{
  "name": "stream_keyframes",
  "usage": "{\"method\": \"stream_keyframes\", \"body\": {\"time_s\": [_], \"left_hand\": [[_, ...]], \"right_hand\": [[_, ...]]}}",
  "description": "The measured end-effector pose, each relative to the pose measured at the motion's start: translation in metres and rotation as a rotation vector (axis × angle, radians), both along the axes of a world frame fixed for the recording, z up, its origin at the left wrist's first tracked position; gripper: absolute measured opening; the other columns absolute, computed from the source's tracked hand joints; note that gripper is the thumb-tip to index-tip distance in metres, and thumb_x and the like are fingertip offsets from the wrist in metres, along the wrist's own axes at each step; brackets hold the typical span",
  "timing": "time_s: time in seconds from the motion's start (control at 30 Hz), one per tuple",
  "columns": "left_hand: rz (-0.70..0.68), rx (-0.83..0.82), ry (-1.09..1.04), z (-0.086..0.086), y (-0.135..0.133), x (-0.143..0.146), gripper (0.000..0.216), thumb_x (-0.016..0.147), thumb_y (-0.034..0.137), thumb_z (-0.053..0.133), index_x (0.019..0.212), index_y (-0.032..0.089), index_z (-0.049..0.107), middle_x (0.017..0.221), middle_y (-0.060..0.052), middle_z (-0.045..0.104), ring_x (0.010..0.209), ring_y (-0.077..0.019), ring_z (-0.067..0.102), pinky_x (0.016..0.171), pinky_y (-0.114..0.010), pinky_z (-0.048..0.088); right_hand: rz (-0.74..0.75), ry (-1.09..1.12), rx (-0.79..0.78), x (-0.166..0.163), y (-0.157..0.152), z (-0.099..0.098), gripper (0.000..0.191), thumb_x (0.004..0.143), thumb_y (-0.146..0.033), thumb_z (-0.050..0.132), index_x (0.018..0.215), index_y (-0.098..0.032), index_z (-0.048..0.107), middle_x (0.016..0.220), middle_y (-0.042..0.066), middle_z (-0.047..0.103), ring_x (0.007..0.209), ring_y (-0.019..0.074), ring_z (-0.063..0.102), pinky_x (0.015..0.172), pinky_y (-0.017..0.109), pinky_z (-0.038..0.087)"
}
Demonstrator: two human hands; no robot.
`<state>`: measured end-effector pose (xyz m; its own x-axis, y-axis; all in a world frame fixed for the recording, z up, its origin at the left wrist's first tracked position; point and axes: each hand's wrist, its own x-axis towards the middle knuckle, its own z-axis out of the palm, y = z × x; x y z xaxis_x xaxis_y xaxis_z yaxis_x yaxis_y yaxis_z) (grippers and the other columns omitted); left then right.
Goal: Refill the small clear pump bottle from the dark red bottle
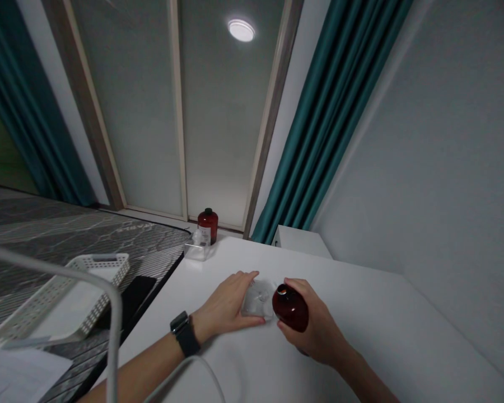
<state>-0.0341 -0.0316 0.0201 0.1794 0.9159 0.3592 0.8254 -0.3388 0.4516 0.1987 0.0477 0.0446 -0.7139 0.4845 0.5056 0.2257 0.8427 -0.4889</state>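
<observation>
White desk point(373, 336) extends well beyond right hand point(321, 336).

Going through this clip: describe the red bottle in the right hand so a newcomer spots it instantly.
On the white table, two hands meet near the middle. The right hand grips a dark red bottle beside a clear container under the left hand. The other red bottle stands at the table's far end; this one is in hand.
</observation>
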Motion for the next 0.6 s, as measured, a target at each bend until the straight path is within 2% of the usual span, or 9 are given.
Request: {"method": "stream_keyframes", "body": {"time_s": [0.1,0.23,0.6], "left_hand": [[-0.017,0.012,0.081,0.004,-0.001,0.003,0.083,0.076,0.061,0.074,0.135,0.011,0.043,0.119,-0.017,0.063,0.107,-0.0367,0.058,0.093,-0.052,0.046],[-0.034,0.041,0.121,0.005,-0.001,0.005,0.086,0.074,0.065,0.073,0.135,0.012,0.044,0.116,-0.015,0.065,0.103,-0.0346,0.059,0.093,-0.049,0.043],[-0.068,-0.004,0.125,0.011,-0.005,0.009,0.084,0.071,0.062,0.077,0.133,0.014,0.047,0.119,-0.014,0.066,0.103,-0.0342,0.061,0.091,-0.045,0.042]], "right_hand": [[0.073,-0.137,-0.020,0.007,-0.001,0.013,0.079,0.068,-0.010,0.069,0.138,-0.028,0.038,0.130,0.010,0.055,0.120,0.0253,0.058,0.102,0.040,0.050],[0.085,-0.281,-0.036,0.011,-0.001,0.024,0.079,0.068,-0.011,0.070,0.139,-0.030,0.041,0.130,0.009,0.054,0.115,0.0240,0.060,0.099,0.039,0.051],[0.073,-0.530,-0.035,0.011,-0.003,0.041,0.070,0.068,-0.014,0.067,0.133,-0.031,0.049,0.122,0.006,0.058,0.099,0.0229,0.064,0.087,0.038,0.053]]}}
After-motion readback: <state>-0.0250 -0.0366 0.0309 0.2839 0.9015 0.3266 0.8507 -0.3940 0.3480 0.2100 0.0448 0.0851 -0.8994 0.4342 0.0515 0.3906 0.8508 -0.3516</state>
